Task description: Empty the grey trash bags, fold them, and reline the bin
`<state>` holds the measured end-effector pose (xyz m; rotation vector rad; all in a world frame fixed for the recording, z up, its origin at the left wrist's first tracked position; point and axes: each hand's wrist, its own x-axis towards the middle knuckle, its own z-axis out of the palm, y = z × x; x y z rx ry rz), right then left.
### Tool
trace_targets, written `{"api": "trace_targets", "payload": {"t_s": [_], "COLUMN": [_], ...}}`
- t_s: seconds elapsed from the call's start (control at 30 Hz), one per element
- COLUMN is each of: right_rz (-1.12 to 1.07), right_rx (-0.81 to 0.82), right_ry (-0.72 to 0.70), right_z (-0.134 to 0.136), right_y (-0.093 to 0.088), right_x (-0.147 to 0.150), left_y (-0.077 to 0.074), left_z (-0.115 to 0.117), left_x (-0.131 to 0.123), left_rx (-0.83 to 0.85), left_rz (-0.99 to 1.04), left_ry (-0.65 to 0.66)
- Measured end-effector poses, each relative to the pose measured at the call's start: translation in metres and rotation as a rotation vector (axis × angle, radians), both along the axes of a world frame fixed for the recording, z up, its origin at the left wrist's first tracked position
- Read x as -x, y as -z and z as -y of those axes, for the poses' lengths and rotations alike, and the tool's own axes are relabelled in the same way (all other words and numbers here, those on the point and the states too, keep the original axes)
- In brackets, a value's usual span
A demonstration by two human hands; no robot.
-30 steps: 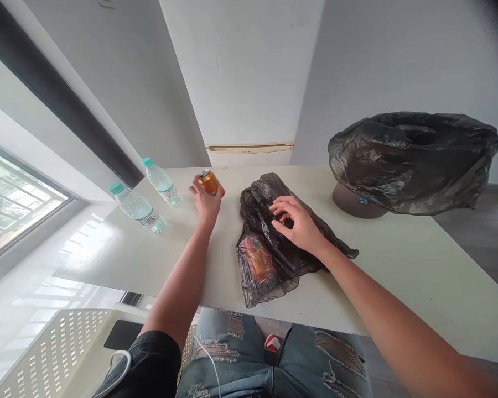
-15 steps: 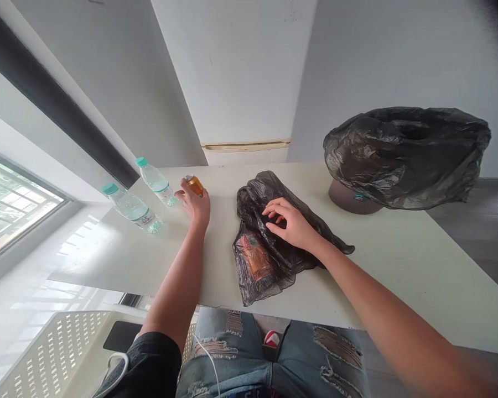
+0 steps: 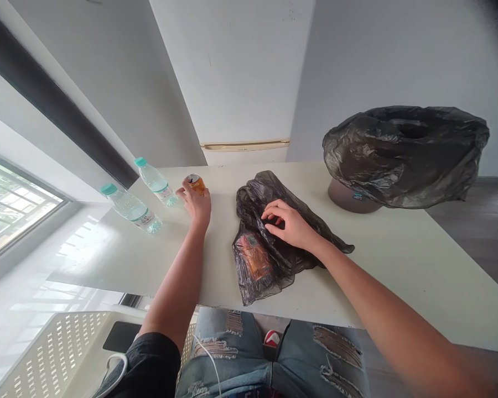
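My left hand [image 3: 197,208] is wrapped round an orange drink can [image 3: 197,185] near the back of the white table, with the can's top showing above the fingers. My right hand [image 3: 289,222] hovers over or lightly rests on a crumpled black plastic bag [image 3: 269,185]; its fingers are loosely curved, thumb apart, and nothing shows between them. Through the thin film at the bag's near left end, a red and orange package [image 3: 257,258] can be seen. Two clear bottles with teal caps, a nearer bottle [image 3: 133,210] and a farther bottle [image 3: 154,179], stand left of the can.
At the table's right stands a brown bin [image 3: 348,198] lined with a puffed-out black bag [image 3: 406,157]. Behind the table is a white fridge [image 3: 236,72]. A cream perforated basket [image 3: 53,354] sits below the table's left front edge, near a white cable [image 3: 211,356].
The can in my left hand has turned or tilted slightly, so its top shows more. My right hand and the black bag have hardly moved.
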<state>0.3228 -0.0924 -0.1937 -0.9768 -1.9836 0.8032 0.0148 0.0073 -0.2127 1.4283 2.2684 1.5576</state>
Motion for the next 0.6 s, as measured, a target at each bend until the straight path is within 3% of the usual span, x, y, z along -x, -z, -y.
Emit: {"api": "trace_targets", "payload": {"t_s": [0.17, 0.37, 0.53, 0.6], "right_rz": [-0.018, -0.119, -0.104, 0.038], "right_rx": [-0.024, -0.065, 0.094, 0.21], "right_ry": [0.068, 0.32, 0.402, 0.36], "right_z": [-0.001, -0.001, -0.002, -0.002], "right_y": [-0.004, -0.013, -0.02, -0.026], "right_x": [-0.002, -0.008, -0.02, -0.026], "left_y": [-0.002, -0.005, -0.016, -0.018], "left_z": [0.001, 0.003, 0.007, 0.008], "left_x": [-0.002, -0.004, -0.012, -0.019], "left_rx": [0.051, 0.036, -0.137, -0.214], "left_rz": [-0.03, -0.035, -0.144, -0.189], "left_ry": [-0.042, -0.044, -0.111, 0.02]}}
